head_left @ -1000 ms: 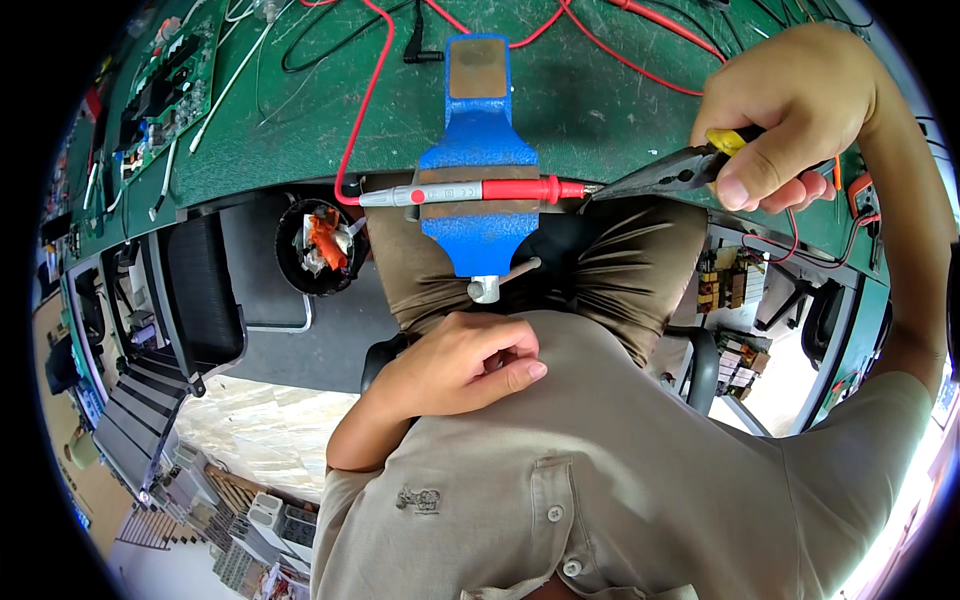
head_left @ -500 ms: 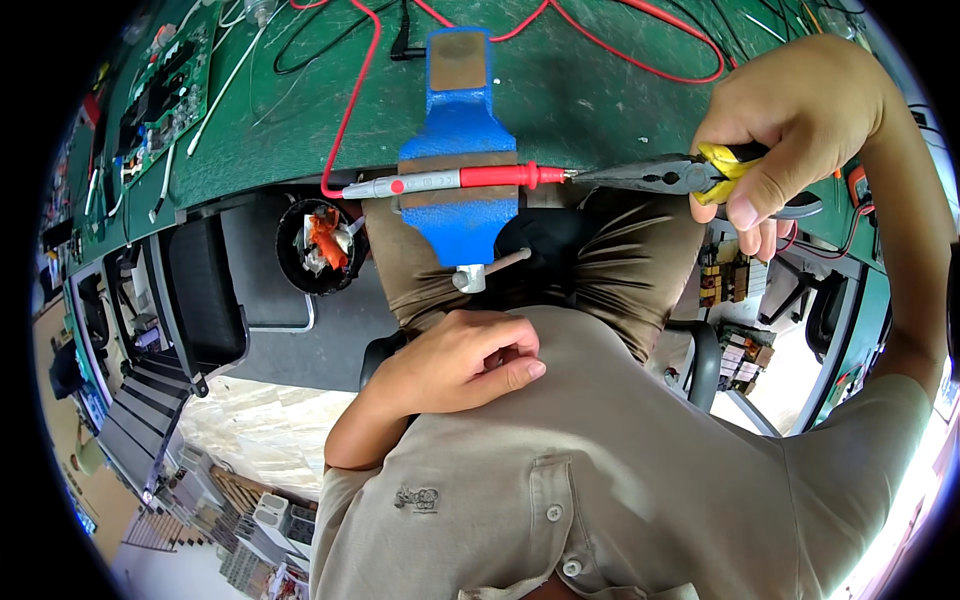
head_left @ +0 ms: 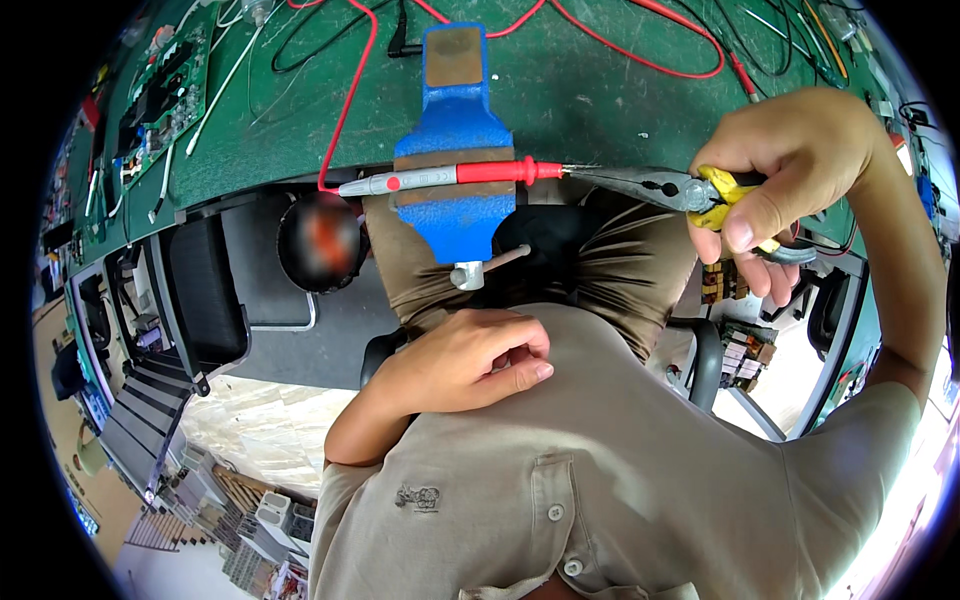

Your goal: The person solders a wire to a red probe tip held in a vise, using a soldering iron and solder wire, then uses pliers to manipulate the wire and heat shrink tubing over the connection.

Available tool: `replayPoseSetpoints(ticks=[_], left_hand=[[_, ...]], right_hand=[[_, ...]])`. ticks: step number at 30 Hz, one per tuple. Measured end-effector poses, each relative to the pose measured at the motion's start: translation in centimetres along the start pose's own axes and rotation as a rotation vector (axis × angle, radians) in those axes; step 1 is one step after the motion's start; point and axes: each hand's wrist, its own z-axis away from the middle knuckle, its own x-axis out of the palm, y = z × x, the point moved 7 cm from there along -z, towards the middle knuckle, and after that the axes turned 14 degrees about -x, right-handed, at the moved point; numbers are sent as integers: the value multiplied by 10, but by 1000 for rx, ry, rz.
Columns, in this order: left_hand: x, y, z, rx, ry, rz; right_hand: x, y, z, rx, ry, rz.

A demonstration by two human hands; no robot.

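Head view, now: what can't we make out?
All head view:
- Pliers: grip on probe tip, too small to tell.
- Pliers' handles: partly hidden by right hand.
- Left hand: some fingertips, hidden by the hand itself.
- Bin: contents blurred.
- Bench: far side cut off by top edge.

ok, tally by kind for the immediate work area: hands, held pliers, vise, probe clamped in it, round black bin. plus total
Hands: 2
Pliers: 1
Vise: 1
Probe: 1
Bin: 1
Total: 6
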Motion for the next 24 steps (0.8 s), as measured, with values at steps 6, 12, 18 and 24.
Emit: replayPoseSetpoints(ticks=[6, 12, 18, 24], left_hand=[[2, 0, 0, -47, 15, 61], [-7, 31, 6, 166, -17, 49], [-14, 47, 11, 184, 34, 142], [-3, 68, -4, 281, -64, 156]], right_hand=[[1, -1, 4, -93, 192, 67], [-6, -11, 46, -90, 542, 249], [-9, -3, 60, -130, 751, 222], [-36, -53, 45, 69, 406, 510]])
